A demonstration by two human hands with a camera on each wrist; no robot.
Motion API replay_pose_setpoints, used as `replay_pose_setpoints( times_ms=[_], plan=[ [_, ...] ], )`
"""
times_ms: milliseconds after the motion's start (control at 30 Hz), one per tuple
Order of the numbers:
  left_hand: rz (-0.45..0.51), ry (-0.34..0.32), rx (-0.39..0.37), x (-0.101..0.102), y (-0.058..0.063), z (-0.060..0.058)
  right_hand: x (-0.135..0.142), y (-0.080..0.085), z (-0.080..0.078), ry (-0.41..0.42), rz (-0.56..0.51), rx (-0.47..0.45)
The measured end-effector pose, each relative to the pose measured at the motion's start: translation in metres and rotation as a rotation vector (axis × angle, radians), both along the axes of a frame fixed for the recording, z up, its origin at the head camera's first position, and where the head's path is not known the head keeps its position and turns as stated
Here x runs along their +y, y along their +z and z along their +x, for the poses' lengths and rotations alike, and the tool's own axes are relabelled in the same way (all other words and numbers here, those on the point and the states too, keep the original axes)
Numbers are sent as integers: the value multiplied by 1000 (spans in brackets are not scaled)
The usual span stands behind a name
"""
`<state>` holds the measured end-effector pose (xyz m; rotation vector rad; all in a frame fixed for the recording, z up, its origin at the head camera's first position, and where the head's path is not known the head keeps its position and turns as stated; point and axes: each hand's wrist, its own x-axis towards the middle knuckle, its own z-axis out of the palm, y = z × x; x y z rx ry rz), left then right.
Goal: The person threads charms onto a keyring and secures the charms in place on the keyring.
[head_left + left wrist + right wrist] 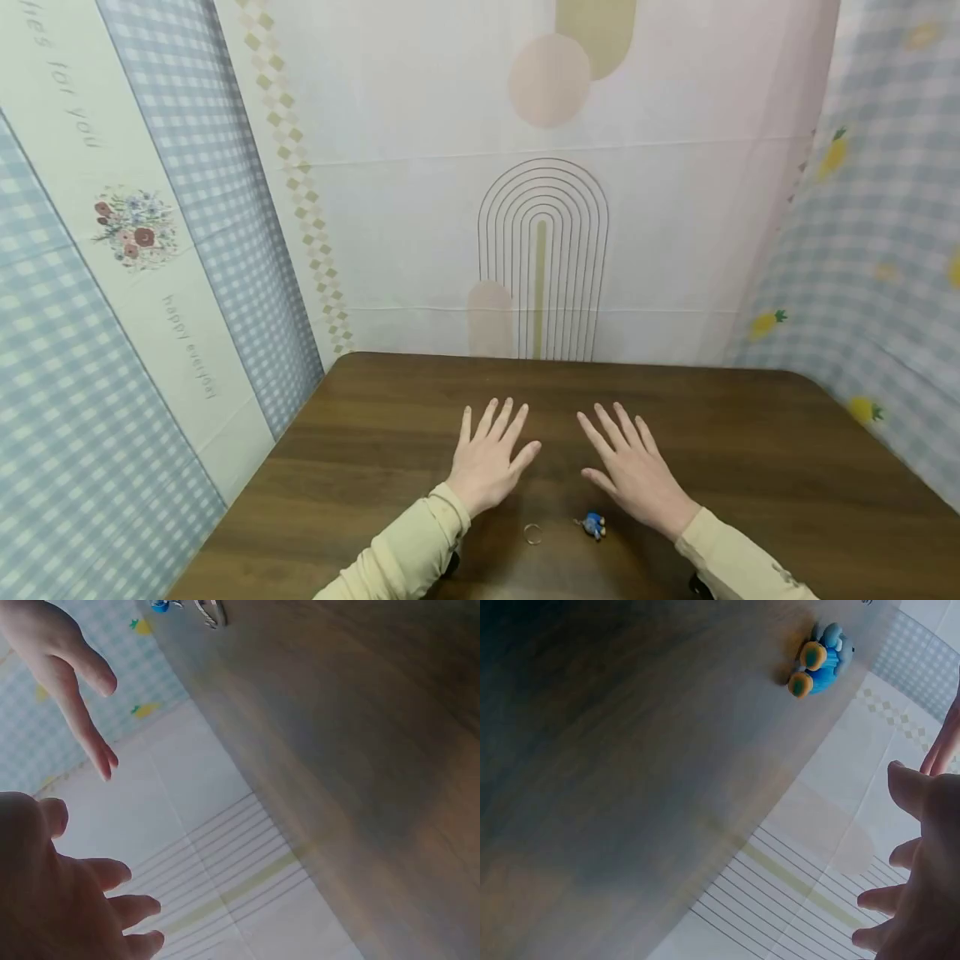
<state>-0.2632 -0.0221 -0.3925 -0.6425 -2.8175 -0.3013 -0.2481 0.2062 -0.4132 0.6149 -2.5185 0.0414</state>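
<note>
Both hands are held above the table with fingers spread and straight, holding nothing. In the head view my left hand (486, 467) is left of centre and my right hand (637, 475) right of it, a gap between them. Below and between the wrists a metal key ring (532, 534) lies on the wood. Right of the ring, close under the right hand, is a small blue and grey figure charm (594, 525) with a bit of chain. The right wrist view shows this charm (821, 664) lying with its orange-rimmed feet towards the camera.
A dark brown wooden table (390, 417) with rounded far corners bears these things. Behind it hangs a pale printed curtain (412, 233). Blue checked cloth (75, 333) hangs at the left, and checked cloth with pineapples (885, 250) at the right.
</note>
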Motion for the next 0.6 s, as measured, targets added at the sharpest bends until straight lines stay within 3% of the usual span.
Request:
replay_pose_setpoints(
  times_ms=[167,367,600],
  plan=[
    [-1,-83,-67,0,3,7,-4,-2,7,19,31,31],
    [-15,-172,-151,1,2,12,-13,2,17,24,20,-74],
    [-65,-209,-209,-3,-3,17,-23,6,29,21,40,-160]
  ],
)
